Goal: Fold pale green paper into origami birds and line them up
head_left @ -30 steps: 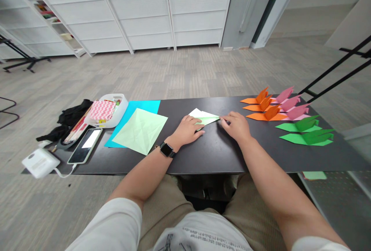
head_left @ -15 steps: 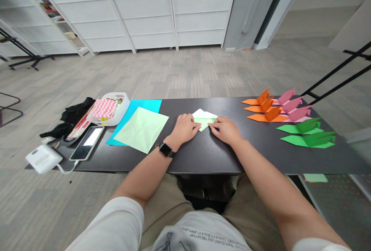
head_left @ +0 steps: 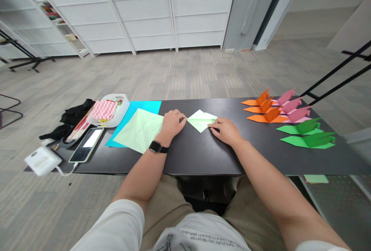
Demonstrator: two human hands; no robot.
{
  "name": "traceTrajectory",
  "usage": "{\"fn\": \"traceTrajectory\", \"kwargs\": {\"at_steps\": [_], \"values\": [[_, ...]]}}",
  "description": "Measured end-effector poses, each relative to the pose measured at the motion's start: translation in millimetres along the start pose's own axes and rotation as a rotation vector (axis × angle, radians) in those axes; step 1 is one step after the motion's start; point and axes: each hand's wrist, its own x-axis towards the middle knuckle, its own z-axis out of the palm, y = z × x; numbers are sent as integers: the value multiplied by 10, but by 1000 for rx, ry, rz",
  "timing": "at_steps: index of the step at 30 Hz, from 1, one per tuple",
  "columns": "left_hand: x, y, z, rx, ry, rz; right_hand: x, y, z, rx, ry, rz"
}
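A small piece of folded pale green paper (head_left: pixel 200 126) lies on the dark table in front of me. It has a kite-like shape, with a whiter upper part and a crease running across its middle. At its left point, my left hand (head_left: pixel 173 124) has thumb and forefinger pinched together at the tip. My right hand (head_left: pixel 225 130) has its fingers closed on the paper's right side, hiding that corner. Left of my left hand, a creased light green square sheet (head_left: pixel 139 130) rests over a blue sheet (head_left: pixel 147 106).
Folded paper birds stand at the right: orange (head_left: pixel 272 115), pink (head_left: pixel 300 112) and green (head_left: pixel 307 140). At the left are a white basket (head_left: pixel 123 108), a phone (head_left: pixel 87 144) cabled to a white power bank (head_left: pixel 43 161), a pencil tray (head_left: pixel 77 133) and black cloth (head_left: pixel 77 111).
My left hand has slid leftward along the folded paper to its left point, uncovering more of it and covering a corner of the light green sheet. My right hand stays nearly still.
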Motion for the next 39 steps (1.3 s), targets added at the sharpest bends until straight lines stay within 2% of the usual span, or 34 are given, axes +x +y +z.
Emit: {"fn": "traceTrajectory", "kwargs": {"at_steps": [2,6,11,18,22,26,28,32,36,39], "values": [[24,-9,48,-90,16,111,1,14,-11,12,9,-26],[65,10,165,-138,-84,267,-12,41,-68,21,58,-75],[89,33,200,-94,-121,274,-26,125,-73,41,120,-98],[71,37,195,-141,-99,273,58,216,21,71,99,-141],[23,41,98,-269,-42,295,68,165,-24,149,207,-50],[-5,76,-5,-400,-62,401,44,124,-113,240,338,109],[-13,122,-15,-454,-42,413,37,115,-146,281,397,189],[-41,253,3,-553,38,300,34,84,-170,413,420,284],[-48,343,63,-680,90,92,42,46,-152,561,363,325],[-10,335,164,-753,81,-95,52,39,-154,613,397,325]]}}
